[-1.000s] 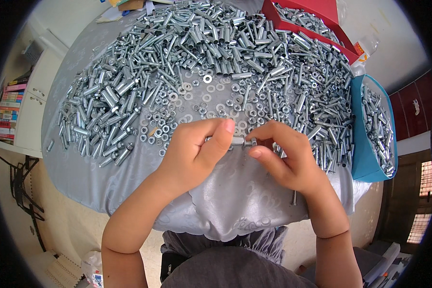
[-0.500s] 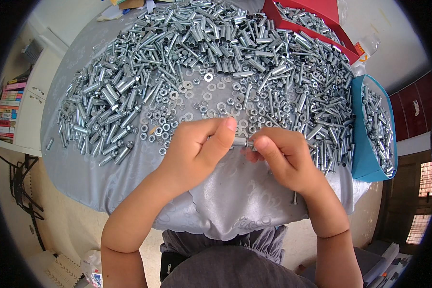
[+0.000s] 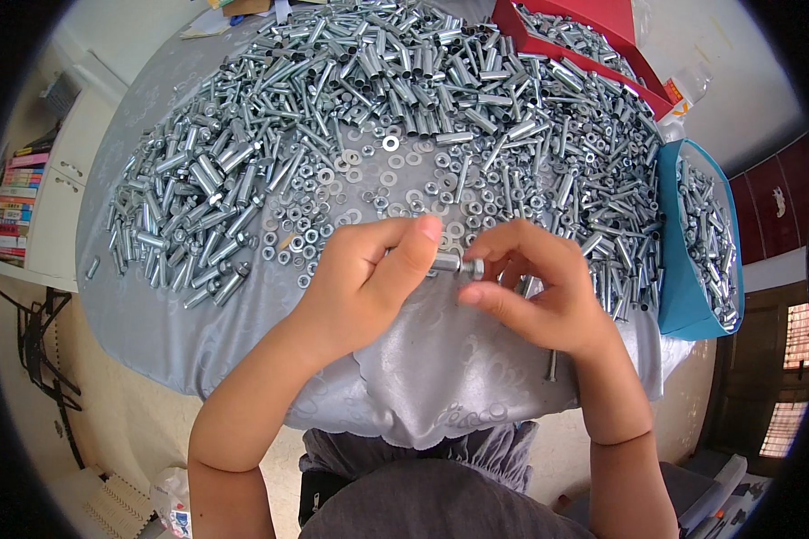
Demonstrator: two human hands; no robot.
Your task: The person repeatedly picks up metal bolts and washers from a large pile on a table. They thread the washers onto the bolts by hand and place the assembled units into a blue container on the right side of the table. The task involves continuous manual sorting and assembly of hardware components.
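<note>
Above the near part of the table my left hand (image 3: pixel 368 274) is closed around a silver expansion bolt (image 3: pixel 445 261). Its smooth metal sleeve sticks out past my thumb, and the rest is hidden in my fist. At the bolt's right end sits a hex nut (image 3: pixel 476 268). My right hand (image 3: pixel 535 287) is held around that end, index finger above and thumb below, with a gap between them. A shiny metal piece (image 3: pixel 530 286) shows behind the right thumb; whether it lies on the table or against the fingers I cannot tell. Loose washers (image 3: pixel 413 199) and hex nuts (image 3: pixel 310 238) lie beyond my hands.
Silver sleeves (image 3: pixel 404 63) are heaped at the back, assembled bolts (image 3: pixel 208 175) at the left, thin bolts (image 3: pixel 593 180) at the right. A red box (image 3: pixel 634 63) and a blue bin (image 3: pixel 679 242) hold more hardware. One bolt (image 3: pixel 552 366) lies near the grey tablecloth's (image 3: pixel 404 377) front edge.
My right thumb and fingers have spread apart from the bolt's end, so the nut now shows. My left hand keeps its hold in nearly the same place.
</note>
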